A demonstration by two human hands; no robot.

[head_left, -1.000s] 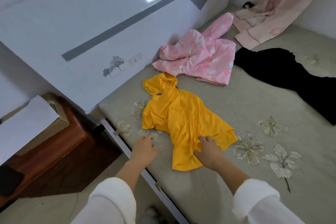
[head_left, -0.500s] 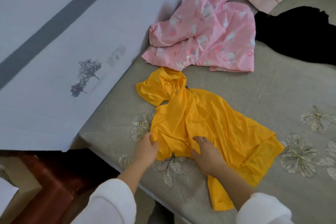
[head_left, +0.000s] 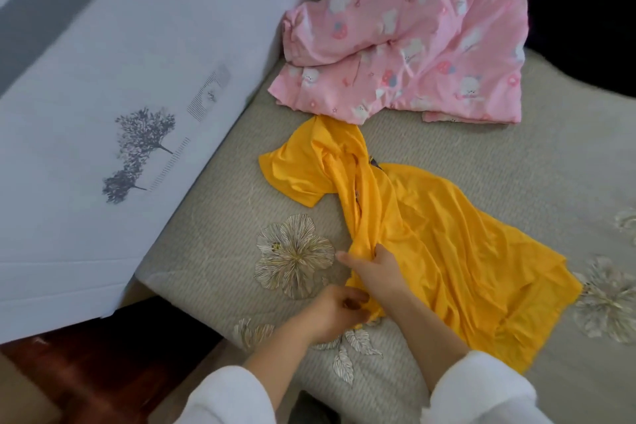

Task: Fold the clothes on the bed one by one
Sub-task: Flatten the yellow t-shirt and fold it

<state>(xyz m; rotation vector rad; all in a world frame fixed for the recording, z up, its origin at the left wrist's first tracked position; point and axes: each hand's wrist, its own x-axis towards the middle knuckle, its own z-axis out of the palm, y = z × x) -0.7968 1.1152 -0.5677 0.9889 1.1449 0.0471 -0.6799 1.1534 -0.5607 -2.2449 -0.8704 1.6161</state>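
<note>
As left hand (head_left: 331,312) and right hand (head_left: 378,273) pinch its bunched edge, yellow shirt (head_left: 447,237) stretches diagonally, collar far-left, hem near-right.

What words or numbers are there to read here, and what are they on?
No text reads clearly.
White panel: tiny marks beside the printed trees, too blurred to read.
Yellow shirt: dark tag at the neck, too small to read.
Pink garment: cartoon pictures only.

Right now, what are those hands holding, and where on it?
The crumpled yellow fabric garment, at its bunched near edge: right hand grips higher, left hand pinches just below.
</note>
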